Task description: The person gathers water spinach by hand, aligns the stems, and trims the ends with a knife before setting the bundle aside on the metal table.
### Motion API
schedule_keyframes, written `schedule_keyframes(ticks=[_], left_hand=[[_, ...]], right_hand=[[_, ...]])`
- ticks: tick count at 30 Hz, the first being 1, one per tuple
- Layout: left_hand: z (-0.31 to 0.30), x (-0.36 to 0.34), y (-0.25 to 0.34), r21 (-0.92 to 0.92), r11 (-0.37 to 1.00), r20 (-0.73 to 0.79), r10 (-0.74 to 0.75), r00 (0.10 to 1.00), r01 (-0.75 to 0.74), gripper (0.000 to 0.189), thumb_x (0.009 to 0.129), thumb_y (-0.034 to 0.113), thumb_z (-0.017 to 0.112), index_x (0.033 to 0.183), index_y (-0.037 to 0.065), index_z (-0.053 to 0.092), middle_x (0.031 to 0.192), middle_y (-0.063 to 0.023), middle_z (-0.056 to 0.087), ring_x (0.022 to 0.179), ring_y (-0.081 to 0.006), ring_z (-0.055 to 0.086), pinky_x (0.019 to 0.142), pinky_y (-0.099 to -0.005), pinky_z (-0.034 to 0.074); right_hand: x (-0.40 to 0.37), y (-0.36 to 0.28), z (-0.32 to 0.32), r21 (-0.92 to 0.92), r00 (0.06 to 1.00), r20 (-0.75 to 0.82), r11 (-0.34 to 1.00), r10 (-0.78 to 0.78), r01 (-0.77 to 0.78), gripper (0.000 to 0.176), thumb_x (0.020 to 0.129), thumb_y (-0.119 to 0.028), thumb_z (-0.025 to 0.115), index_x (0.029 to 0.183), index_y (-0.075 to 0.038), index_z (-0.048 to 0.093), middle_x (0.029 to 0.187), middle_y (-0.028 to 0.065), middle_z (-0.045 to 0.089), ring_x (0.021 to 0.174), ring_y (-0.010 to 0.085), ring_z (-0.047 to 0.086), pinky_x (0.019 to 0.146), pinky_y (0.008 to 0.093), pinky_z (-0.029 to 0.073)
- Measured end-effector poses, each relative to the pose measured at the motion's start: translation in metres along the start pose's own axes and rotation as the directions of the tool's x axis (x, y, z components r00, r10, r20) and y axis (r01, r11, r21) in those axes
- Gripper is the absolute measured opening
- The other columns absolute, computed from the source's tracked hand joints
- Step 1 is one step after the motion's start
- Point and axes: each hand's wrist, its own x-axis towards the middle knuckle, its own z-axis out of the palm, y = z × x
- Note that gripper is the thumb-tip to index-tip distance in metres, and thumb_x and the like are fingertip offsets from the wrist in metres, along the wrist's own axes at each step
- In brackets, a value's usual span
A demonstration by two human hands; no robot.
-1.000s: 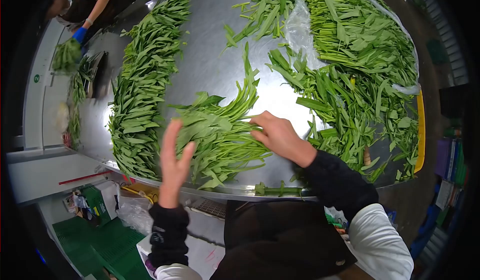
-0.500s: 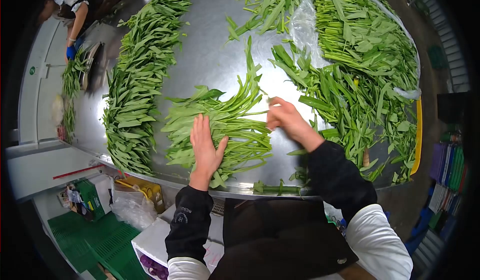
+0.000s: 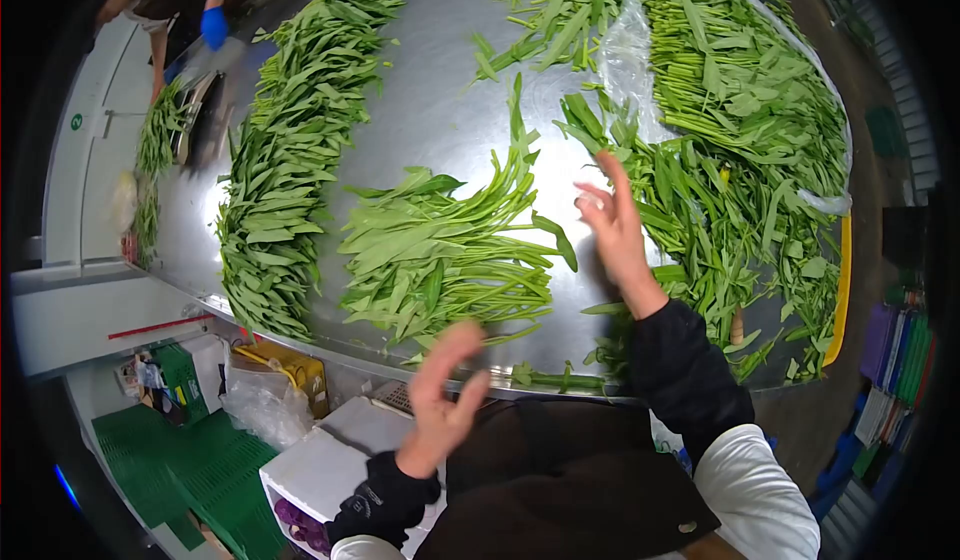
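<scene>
1. Water spinach bunch lies flat and fanned on the metal table, its leaves mostly toward the left, cut stems toward the right.
2. A leafy sprig now pokes out past the bunch's stem ends, where none showed a moment ago; it makes that side less even.
3. The left hand has come off the bunch's leaves to just below its near side, blurred, with fingers apart and its grip released; no hand presses the leaves down now.
4. The right hand is raised to the right of the bunch, off the stems, with fingers parted. Its grip looks loose, though I can't tell whether a small scrap sits at the fingertips.
5. Left of the bunch, a long row of water spinach runs from near to far, leaves overlapping.
6. Right of the bunch is a tangled loose heap; farther off on that side are a denser pile and clear plastic.
7. Far to the upper left of the bunch, a co-worker's blue-gloved hand hangs over the table's far side.
</scene>
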Motion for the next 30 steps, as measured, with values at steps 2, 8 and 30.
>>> schedule_keyframes(ticks=[2, 8, 30], left_hand=[[0.023, -0.023, -0.007, -0.268, 0.945, 0.06, -0.175, 0.983, 0.185, 0.04, 0.082, 0.005, 0.059, 0.12, -0.004, 0.052, 0.12, -0.0183, 0.058, 0.118, -0.032, 0.051, 0.102, -0.0403, 0.037], [0.042, -0.033, -0.042, -0.909, -0.091, 0.314, -0.791, 0.524, 0.408, 0.039, 0.087, 0.007, 0.051, 0.123, -0.007, 0.041, 0.129, -0.0246, 0.046, 0.121, -0.0362, 0.047, 0.101, -0.0401, 0.04], [0.074, 0.022, -0.072, -0.998, -0.055, 0.043, -0.853, 0.52, -0.007, 0.037, 0.079, 0.01, 0.061, 0.114, 0.007, 0.051, 0.117, -0.0068, 0.055, 0.114, -0.0245, 0.047, 0.101, -0.0435, 0.032]], right_hand=[[0.02, -0.005, 0.003, -0.246, 0.981, -0.055, 0.955, -0.185, 0.166, 0.064, 0.083, -0.013, 0.064, 0.138, -0.005, 0.032, 0.132, 0.0144, 0.044, 0.111, 0.0254, 0.053, 0.084, 0.0333, 0.049], [0.019, 0.017, 0.002, -0.823, 0.908, 0.403, 0.48, 0.116, 0.305, 0.036, 0.078, -0.017, 0.063, 0.112, -0.009, 0.058, 0.104, 0.0152, 0.061, 0.093, 0.032, 0.059, 0.076, 0.0408, 0.049], [0.008, 0.005, 0.078, -0.672, 0.613, 0.728, 0.496, 0.306, 0.55, 0.054, 0.087, -0.05, 0.052, 0.11, -0.001, 0.056, 0.088, 0.0229, 0.058, 0.088, 0.0374, 0.057, 0.075, 0.0461, 0.048]])
